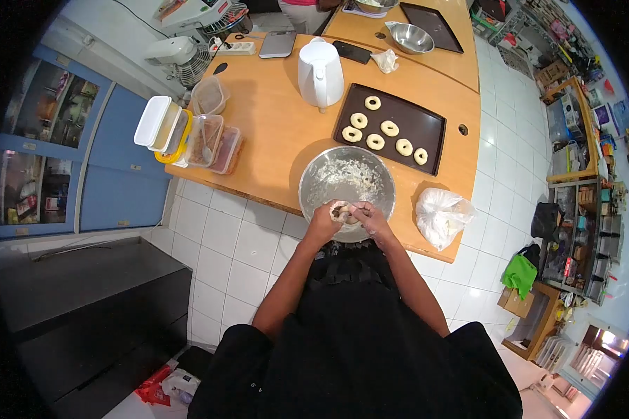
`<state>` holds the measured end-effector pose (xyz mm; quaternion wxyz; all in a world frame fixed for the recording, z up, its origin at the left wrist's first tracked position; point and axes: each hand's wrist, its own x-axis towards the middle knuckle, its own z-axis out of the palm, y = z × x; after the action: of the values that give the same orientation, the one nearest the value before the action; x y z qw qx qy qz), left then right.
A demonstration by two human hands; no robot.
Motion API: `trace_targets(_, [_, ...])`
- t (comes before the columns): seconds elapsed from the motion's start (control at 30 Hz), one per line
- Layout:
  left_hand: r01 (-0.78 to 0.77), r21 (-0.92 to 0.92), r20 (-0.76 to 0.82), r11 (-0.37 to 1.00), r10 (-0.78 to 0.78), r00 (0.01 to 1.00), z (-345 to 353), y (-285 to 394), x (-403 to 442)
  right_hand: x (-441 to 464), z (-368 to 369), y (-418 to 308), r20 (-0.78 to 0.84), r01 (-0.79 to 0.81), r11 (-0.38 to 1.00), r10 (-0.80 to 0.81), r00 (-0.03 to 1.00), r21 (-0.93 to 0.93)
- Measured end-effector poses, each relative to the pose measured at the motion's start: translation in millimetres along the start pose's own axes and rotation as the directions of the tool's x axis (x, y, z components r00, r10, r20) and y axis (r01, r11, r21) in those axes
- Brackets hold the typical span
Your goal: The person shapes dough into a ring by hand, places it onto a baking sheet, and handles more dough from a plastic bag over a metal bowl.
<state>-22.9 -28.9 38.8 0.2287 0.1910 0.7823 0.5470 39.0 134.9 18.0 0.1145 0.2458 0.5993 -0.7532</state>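
Over the near side of a steel mixing bowl (309, 183), my two hands are close together. My left hand (323, 225) is closed around a small piece of pale dough (340, 207) with a dark spot in its middle; whether that is a hole or a filling I cannot tell. The fingers of my right hand (374, 222) pinch at the right side of the same piece. Flour and dough crumbs coat the bowl's inside. Beyond the bowl, several dough rings (375, 142) lie on a dark baking tray (426, 126).
A white electric kettle (320, 73) stands left of the tray. Plastic containers (204, 140) are stacked at the table's left edge. A plastic bag of white powder (442, 218) sits right of the bowl. Farther back are a scale (278, 44), a phone (352, 52) and another metal bowl (411, 39).
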Motion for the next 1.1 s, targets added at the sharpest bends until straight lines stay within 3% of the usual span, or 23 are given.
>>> trace_targets(0.07, [-0.006,0.013,0.047,1.000,0.006,0.999,1,-2,2,-1,0,-2,0.016,0.020,1.000,-0.020,1.000,0.005])
trace_targets(0.17, [0.075,-0.195,0.061,0.978,-0.064,0.996,13,-27,3,-1,-1,-3,0.035,-0.001,1.000,0.000,0.999,0.016])
trace_targets(0.37, [0.117,-0.068,0.000,0.991,-0.117,0.993,12,-13,4,6,-1,11,-0.043,0.009,1.000,-0.009,0.999,-0.001])
trace_targets(0.57, [0.059,-0.181,-0.047,0.982,-0.068,0.997,15,-19,4,6,-2,10,-0.114,-0.034,0.999,0.035,0.993,0.006])
trace_targets(0.67, [0.133,-0.028,-0.002,0.991,-0.133,0.991,11,-4,1,7,-1,16,-0.120,0.040,0.998,-0.046,0.992,-0.045])
trace_targets(0.83, [0.113,0.147,0.001,0.983,-0.114,0.993,10,3,0,0,7,13,-0.065,0.173,0.980,-0.180,0.982,-0.101])
trace_targets(0.93, [0.044,0.246,-0.012,0.968,-0.042,0.999,13,-2,0,-2,8,13,-0.047,0.157,0.968,-0.169,0.984,-0.194])
trace_targets(1.1, [0.035,0.405,-0.042,0.913,-0.019,0.999,12,1,-4,3,7,18,-0.057,0.133,0.984,-0.140,0.988,-0.118])
